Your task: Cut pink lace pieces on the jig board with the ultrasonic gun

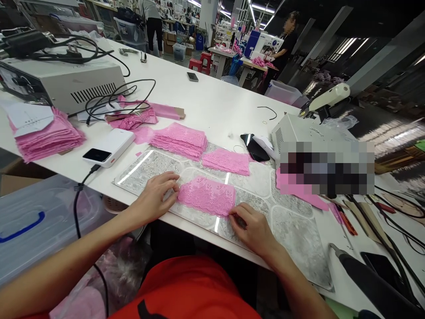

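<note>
- Nearest of all is my red top (192,292), just below the near edge of the white table (226,104).
- My left hand (161,195) is at the left end of a pink lace piece (207,196), fingers bent and thumb below them; I cannot tell whether they pinch the fabric or merely rest against it.
- My right hand (254,226) is at the piece's near right corner, thumb and forefinger drawn close together; whether the lace is caught between them I cannot tell.
- The lace piece lies flat between my hands, scalloped edge towards me, on a grey marbled board (295,237).
- Just beyond it, on the far side of the board, is a low lace stack (227,161), with a thicker lace stack (179,139) to its left.
- Further left on the table I have a white power bank (116,144) with a black cable plugged in, then a tall pink pile (49,137) topped by white paper (31,119).
- Behind those, at the far left, sits a grey machine box (76,84) with black cords on it.
- To the right, past the low stack, a dark phone (255,147) lies near another machine box (308,128).
- On the far right, a person in black (282,48) stands by a sewing machine (265,44).
</note>
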Available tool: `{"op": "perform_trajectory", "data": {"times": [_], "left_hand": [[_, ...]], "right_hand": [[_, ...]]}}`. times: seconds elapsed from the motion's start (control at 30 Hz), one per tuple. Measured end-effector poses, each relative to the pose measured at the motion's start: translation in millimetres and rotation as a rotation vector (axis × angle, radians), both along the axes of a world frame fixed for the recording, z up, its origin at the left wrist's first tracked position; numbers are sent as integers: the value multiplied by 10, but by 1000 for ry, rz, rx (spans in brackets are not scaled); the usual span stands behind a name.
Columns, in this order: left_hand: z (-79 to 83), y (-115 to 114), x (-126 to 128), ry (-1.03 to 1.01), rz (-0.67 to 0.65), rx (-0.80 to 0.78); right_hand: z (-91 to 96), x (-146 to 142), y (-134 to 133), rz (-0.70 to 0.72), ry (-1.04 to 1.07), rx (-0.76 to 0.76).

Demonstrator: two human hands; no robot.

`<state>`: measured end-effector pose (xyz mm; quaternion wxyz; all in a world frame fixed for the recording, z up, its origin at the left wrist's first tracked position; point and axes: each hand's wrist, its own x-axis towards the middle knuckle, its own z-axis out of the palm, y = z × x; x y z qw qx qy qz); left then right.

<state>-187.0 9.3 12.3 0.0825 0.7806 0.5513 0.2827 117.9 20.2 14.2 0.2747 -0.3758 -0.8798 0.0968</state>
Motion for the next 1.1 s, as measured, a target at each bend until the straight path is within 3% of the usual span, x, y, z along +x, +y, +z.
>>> {"op": "perform_trajectory", "data": {"times": [0.67,1.1], "left_hand": [[-46,-59,-3,-43,-12,-18],[48,-147,22,-31,-18,-140]], "right_hand": [[31,31,-6,1,2,-46],[16,87,-50,51,31,-74]]}}
